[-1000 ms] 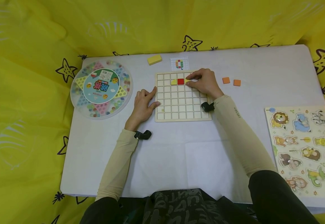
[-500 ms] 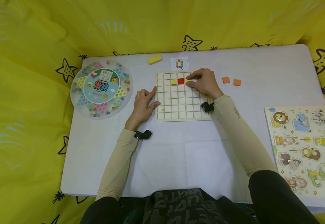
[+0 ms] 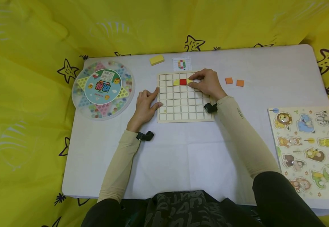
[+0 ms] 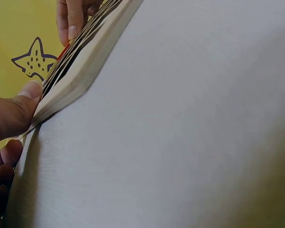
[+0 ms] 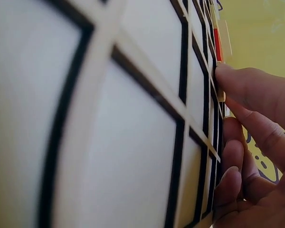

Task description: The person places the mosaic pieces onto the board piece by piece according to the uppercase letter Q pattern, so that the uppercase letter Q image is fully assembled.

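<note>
A wooden grid board lies on the table, its squares pale. In its second row sit a yellow rounded-corner tile and a red square tile. Just right of the red one, my right hand pinches another yellow tile between thumb and index finger, mostly covered by the fingertips. In the right wrist view the thumb and fingers of the right hand are down at the board surface. My left hand rests against the board's left edge, thumb and index finger spread along it; the left thumb touches the rim.
Two orange square tiles lie right of the board. Behind it are a yellow block and a small pattern card. A round Chinese checkers box stands at left, an animal peg puzzle at right.
</note>
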Tool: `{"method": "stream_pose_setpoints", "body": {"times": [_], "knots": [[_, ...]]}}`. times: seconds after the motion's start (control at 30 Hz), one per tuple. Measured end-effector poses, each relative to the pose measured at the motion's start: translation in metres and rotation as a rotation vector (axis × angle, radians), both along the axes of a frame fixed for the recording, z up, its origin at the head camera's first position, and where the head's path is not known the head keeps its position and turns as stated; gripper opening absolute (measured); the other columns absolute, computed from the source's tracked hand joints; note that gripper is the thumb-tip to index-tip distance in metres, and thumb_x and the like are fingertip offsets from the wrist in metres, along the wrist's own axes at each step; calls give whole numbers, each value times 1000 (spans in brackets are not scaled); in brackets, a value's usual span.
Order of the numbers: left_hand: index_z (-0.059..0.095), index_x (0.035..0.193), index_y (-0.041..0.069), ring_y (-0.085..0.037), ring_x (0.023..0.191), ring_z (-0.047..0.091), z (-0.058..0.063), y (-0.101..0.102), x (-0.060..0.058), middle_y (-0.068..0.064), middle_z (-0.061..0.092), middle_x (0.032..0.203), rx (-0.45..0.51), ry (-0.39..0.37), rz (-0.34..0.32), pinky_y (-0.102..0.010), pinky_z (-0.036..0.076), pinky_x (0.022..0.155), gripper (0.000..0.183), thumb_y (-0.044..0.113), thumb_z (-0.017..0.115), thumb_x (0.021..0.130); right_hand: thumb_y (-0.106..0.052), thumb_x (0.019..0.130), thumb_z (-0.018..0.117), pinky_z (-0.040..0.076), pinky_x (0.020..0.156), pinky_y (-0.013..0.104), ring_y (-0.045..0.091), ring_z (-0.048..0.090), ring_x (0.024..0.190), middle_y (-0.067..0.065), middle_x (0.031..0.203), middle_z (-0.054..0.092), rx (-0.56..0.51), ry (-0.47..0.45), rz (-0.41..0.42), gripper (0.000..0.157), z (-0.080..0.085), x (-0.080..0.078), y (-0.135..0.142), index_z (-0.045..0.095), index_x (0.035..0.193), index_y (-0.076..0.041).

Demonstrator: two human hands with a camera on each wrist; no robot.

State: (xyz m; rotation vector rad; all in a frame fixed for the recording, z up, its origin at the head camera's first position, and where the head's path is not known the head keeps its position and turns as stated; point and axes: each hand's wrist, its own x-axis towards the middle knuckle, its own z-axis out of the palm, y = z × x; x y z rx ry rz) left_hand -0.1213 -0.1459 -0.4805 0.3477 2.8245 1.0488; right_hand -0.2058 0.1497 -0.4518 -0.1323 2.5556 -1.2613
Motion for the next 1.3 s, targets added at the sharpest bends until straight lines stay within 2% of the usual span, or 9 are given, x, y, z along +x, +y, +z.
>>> {"method": "stream_pose_setpoints", "body": {"times": [0.2,0.33,0.43,0.6,0.77,1.07,1.3], "knots": [[42,162,11,-32,101,37,0,1,-1,-18,51,113,10,-5,5,-44,28,95,71,27,73,100,-30,97,80,42,100,36,25,54,118,12,137,69,-34,-18,-1,38,1,0,6,77,128,-10],[42,162,11,-31,101,37,-2,2,-1,-18,51,113,6,-7,2,-44,28,95,71,27,73,100,-34,97,80,45,95,30,20,59,113,10,135,71,-54,-28,-45,40,4,1,16,77,130,-12],[42,162,11,-32,101,37,-2,2,-2,-18,51,113,5,-8,1,-45,28,95,71,27,73,100,-34,96,81,46,91,27,17,60,109,9,133,70,-42,-40,-91,42,8,1,26,76,132,-13],[42,162,11,-32,103,38,-2,1,-1,-19,51,114,-1,-16,6,-46,29,97,70,28,72,101,-35,97,79,48,86,28,16,57,108,6,127,69,4,-72,-148,41,17,0,47,76,133,-16],[42,162,11,-33,104,39,-3,0,-1,-19,51,115,-2,-12,6,-47,29,98,70,29,72,101,-36,98,76,46,87,29,18,54,110,6,129,68,55,-94,-166,42,23,3,68,74,135,-16],[42,162,11,-33,104,39,-4,-1,-1,-18,51,113,-6,-2,10,-47,30,97,70,27,72,101,-29,98,78,42,84,29,20,53,100,12,118,71,132,-69,-106,39,22,13,94,76,131,-9],[43,162,11,-33,104,39,-1,1,1,-19,51,113,-3,-1,8,-48,30,98,70,27,73,100,-29,96,80,44,84,32,29,58,107,22,132,70,193,-91,-14,40,24,28,105,77,127,-5]]}}
